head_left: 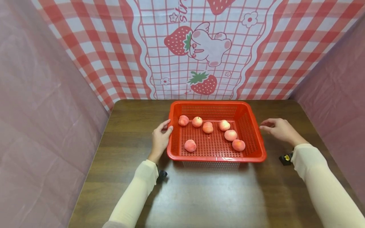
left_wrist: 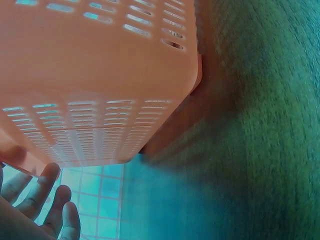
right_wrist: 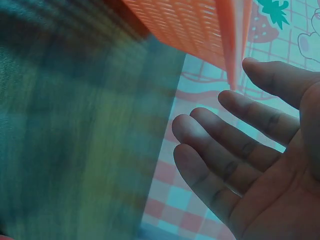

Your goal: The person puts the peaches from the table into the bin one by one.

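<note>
A red plastic basket (head_left: pixel 216 159) with slotted walls stands on the table, several peaches (head_left: pixel 207 127) lying apart or side by side on its floor. At the basket's left rim, my left hand (head_left: pixel 160 139) pinches the edge, thumb on top and fingers outside. The left wrist view shows those fingers (left_wrist: pixel 37 192) beneath the rim, the thumb mostly hidden. My right hand (head_left: pixel 280 130) hovers just off the right rim, holding nothing. In the right wrist view its fingers (right_wrist: pixel 220 160) are loosely extended, with the rim's edge (right_wrist: pixel 232 50) close to the thumb and index fingertips.
The brown wooden table (head_left: pixel 125 133) runs around the basket. Behind it hangs a red-and-white checked cloth (head_left: pixel 114 47) with strawberry prints. Pink fabric walls (head_left: pixel 42 126) close off both sides. A small dark device (head_left: pixel 286 159) sits by the right wrist.
</note>
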`<state>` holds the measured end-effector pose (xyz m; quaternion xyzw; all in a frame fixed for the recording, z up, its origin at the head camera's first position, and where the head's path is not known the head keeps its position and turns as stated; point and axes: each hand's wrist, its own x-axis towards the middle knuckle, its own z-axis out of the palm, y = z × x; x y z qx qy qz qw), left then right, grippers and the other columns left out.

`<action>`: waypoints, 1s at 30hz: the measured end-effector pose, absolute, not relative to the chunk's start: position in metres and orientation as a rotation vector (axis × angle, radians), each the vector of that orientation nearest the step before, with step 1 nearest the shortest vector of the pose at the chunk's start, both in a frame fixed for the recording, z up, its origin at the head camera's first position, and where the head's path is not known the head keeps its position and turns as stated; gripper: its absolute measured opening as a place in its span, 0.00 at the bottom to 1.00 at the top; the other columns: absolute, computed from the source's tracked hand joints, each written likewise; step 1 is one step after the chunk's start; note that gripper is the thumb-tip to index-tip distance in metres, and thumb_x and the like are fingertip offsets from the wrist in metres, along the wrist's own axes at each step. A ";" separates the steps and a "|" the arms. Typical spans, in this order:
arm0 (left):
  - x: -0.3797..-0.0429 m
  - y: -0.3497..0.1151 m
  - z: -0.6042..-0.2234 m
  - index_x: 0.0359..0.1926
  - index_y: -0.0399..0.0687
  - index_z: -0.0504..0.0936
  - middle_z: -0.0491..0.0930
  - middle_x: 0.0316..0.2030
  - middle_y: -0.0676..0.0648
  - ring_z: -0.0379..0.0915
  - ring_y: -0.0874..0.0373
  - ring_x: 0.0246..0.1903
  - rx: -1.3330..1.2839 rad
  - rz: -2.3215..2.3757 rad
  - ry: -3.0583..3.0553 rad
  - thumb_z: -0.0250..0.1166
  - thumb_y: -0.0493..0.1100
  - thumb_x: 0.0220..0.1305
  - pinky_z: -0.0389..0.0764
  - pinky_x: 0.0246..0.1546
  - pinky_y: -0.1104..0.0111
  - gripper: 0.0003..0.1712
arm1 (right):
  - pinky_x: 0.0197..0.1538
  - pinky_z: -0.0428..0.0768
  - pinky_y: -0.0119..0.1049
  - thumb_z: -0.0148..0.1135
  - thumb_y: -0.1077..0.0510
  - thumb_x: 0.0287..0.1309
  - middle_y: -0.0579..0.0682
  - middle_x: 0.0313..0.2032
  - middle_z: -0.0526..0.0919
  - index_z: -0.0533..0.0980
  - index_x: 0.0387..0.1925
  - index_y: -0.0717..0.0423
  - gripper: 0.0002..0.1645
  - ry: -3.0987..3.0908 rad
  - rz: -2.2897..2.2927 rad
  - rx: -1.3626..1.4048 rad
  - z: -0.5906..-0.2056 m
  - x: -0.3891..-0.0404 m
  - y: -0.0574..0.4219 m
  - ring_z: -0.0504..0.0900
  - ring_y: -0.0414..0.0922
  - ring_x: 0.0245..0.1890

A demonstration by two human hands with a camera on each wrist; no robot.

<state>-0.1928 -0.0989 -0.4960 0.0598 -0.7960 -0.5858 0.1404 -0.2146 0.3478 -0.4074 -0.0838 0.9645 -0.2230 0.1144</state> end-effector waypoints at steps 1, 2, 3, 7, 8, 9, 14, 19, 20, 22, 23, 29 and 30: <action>-0.193 -0.099 -0.496 0.55 0.46 0.83 0.85 0.42 0.38 0.84 0.46 0.38 0.175 -1.693 -2.300 0.66 0.40 0.63 0.84 0.42 0.57 0.18 | 0.33 0.78 0.36 0.60 0.48 0.65 0.65 0.40 0.85 0.77 0.52 0.68 0.26 2.824 -0.657 -0.247 -0.408 -0.214 0.349 0.83 0.50 0.35; -0.193 -0.099 -0.496 0.55 0.46 0.83 0.85 0.42 0.38 0.83 0.46 0.38 0.178 -1.696 -2.299 0.66 0.40 0.63 0.84 0.43 0.57 0.18 | 0.33 0.78 0.36 0.60 0.49 0.65 0.65 0.39 0.85 0.77 0.52 0.68 0.26 2.823 -0.660 -0.246 -0.409 -0.214 0.350 0.83 0.49 0.34; -0.194 -0.099 -0.496 0.55 0.46 0.83 0.85 0.42 0.38 0.84 0.46 0.38 0.179 -1.697 -2.298 0.66 0.40 0.63 0.84 0.43 0.56 0.18 | 0.32 0.78 0.36 0.60 0.49 0.65 0.65 0.39 0.85 0.77 0.51 0.68 0.25 2.824 -0.659 -0.248 -0.411 -0.214 0.350 0.83 0.48 0.33; -0.194 -0.099 -0.496 0.55 0.46 0.83 0.85 0.41 0.38 0.84 0.46 0.37 0.180 -1.685 -2.301 0.66 0.40 0.63 0.84 0.42 0.57 0.18 | 0.31 0.78 0.35 0.60 0.50 0.65 0.65 0.39 0.85 0.77 0.51 0.69 0.25 2.816 -0.663 -0.245 -0.414 -0.214 0.353 0.83 0.49 0.33; -0.194 -0.099 -0.496 0.55 0.46 0.83 0.85 0.41 0.38 0.84 0.46 0.37 0.179 -1.680 -2.301 0.66 0.40 0.63 0.84 0.42 0.58 0.18 | 0.31 0.78 0.35 0.59 0.50 0.65 0.65 0.40 0.85 0.76 0.51 0.69 0.25 2.811 -0.664 -0.242 -0.415 -0.215 0.354 0.84 0.50 0.33; -0.194 -0.099 -0.496 0.55 0.46 0.83 0.85 0.40 0.38 0.84 0.46 0.37 0.179 -1.676 -2.301 0.66 0.40 0.62 0.84 0.41 0.58 0.19 | 0.31 0.79 0.34 0.59 0.50 0.65 0.66 0.40 0.85 0.76 0.51 0.69 0.25 2.809 -0.663 -0.242 -0.416 -0.215 0.354 0.84 0.51 0.33; -0.193 -0.099 -0.496 0.54 0.46 0.83 0.85 0.40 0.37 0.84 0.45 0.36 0.177 -1.688 -2.298 0.66 0.40 0.62 0.84 0.41 0.57 0.18 | 0.32 0.79 0.35 0.59 0.51 0.65 0.67 0.41 0.84 0.76 0.50 0.70 0.25 2.794 -0.663 -0.238 -0.422 -0.216 0.359 0.85 0.53 0.34; -0.194 -0.099 -0.497 0.54 0.46 0.83 0.85 0.41 0.37 0.84 0.45 0.36 0.174 -1.700 -2.291 0.66 0.40 0.62 0.84 0.42 0.55 0.18 | 0.35 0.79 0.41 0.60 0.51 0.64 0.67 0.40 0.85 0.78 0.47 0.70 0.24 2.821 -0.604 -0.262 -0.427 -0.217 0.367 0.84 0.54 0.35; -0.194 -0.099 -0.497 0.55 0.46 0.83 0.85 0.41 0.37 0.84 0.45 0.36 0.172 -1.701 -2.290 0.66 0.40 0.62 0.84 0.42 0.55 0.19 | 0.36 0.79 0.42 0.60 0.51 0.64 0.66 0.39 0.85 0.78 0.46 0.70 0.23 2.826 -0.587 -0.265 -0.427 -0.217 0.368 0.84 0.54 0.36; -0.195 -0.099 -0.497 0.55 0.46 0.83 0.85 0.40 0.37 0.84 0.44 0.36 0.169 -1.705 -2.290 0.66 0.40 0.62 0.84 0.42 0.54 0.19 | 0.39 0.79 0.46 0.61 0.51 0.63 0.66 0.40 0.85 0.78 0.46 0.70 0.23 2.828 -0.549 -0.253 -0.427 -0.217 0.369 0.83 0.57 0.38; -0.195 -0.099 -0.497 0.55 0.46 0.83 0.85 0.40 0.37 0.84 0.44 0.36 0.168 -1.706 -2.290 0.66 0.40 0.62 0.84 0.42 0.54 0.19 | 0.40 0.79 0.49 0.61 0.51 0.63 0.66 0.40 0.85 0.78 0.45 0.70 0.23 2.822 -0.538 -0.246 -0.427 -0.216 0.370 0.82 0.60 0.40; -0.195 -0.099 -0.497 0.54 0.45 0.83 0.85 0.40 0.37 0.84 0.45 0.36 0.156 -1.698 -2.286 0.66 0.39 0.62 0.84 0.42 0.56 0.18 | 0.44 0.76 0.57 0.60 0.49 0.62 0.69 0.43 0.83 0.77 0.47 0.72 0.26 2.785 -0.480 -0.203 -0.428 -0.212 0.377 0.79 0.68 0.45; -0.194 -0.099 -0.497 0.54 0.45 0.83 0.85 0.40 0.37 0.84 0.45 0.37 0.155 -1.696 -2.286 0.66 0.39 0.62 0.84 0.42 0.56 0.18 | 0.45 0.76 0.58 0.60 0.49 0.62 0.70 0.44 0.83 0.76 0.47 0.72 0.27 2.777 -0.474 -0.194 -0.429 -0.211 0.378 0.78 0.69 0.46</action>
